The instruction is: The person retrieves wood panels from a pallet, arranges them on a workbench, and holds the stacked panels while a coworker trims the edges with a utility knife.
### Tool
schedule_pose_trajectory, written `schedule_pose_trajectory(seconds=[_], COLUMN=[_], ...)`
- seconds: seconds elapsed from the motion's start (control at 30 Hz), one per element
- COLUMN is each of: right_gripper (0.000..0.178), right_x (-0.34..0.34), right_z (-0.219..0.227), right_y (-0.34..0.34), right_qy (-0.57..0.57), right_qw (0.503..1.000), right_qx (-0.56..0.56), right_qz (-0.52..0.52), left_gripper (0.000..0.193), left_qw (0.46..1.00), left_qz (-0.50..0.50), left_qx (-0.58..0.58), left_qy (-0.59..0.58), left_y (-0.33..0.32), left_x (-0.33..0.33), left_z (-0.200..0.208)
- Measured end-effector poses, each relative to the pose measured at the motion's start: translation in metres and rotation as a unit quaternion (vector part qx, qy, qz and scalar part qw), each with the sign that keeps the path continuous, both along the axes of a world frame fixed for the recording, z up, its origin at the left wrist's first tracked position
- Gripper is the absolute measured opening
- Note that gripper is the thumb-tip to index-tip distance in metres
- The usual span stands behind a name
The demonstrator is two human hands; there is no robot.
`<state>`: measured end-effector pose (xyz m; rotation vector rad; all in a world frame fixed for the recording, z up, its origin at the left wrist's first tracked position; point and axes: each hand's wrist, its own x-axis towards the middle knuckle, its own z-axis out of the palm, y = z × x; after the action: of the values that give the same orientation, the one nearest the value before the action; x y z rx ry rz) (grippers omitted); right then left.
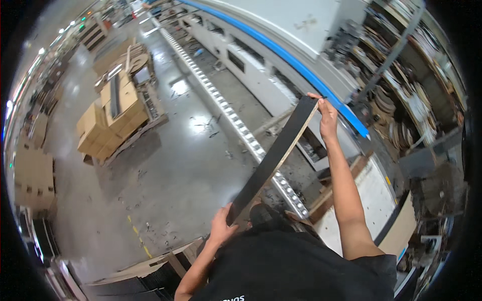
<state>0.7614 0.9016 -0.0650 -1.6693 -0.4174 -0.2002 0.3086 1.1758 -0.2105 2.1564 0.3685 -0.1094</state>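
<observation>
left hand gripping low, right hand raised

Brown cardboard boxes stacked on pallet, left.

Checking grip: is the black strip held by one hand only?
No: the left hand grips the black strip at its lower end, the right hand its upper.

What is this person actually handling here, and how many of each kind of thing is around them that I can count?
Long black board strip with a pale wood edge, held at both ends by the left hand and right hand: 1
Pallet stack of brown cardboard boxes on the grey floor: 1
Long metal roller conveyor track: 1
Total: 3
</observation>
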Motion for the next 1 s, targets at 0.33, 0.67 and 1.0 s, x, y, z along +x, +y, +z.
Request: schedule_pose_trajectory(seconds=[0.33,0.67,1.0], right_gripper=[0.083,0.067,0.056], right_x=[0.157,0.229,0.302], right_z=[-0.026,-0.006,-0.002], right_y=[0.288,0.587,0.835], right_qy=[0.17,0.065,0.166], right_qw=[0.911,0.906,0.886], right_qx=[0.147,0.077,0.076], right_qz=[0.346,0.412,0.426], left_gripper=[0.089,0.086,0.088], left_qw=[0.991,0.971,0.951], left_qz=[0.135,0.239,0.307], left_qx=[0.002,-0.01,-0.008], left_qy=[-0.01,0.01,-0.013], left_y=[0.175,0.365,0.526], left_x=[0.051,0.126,0.147], left_z=[0.0,0.047,0.033])
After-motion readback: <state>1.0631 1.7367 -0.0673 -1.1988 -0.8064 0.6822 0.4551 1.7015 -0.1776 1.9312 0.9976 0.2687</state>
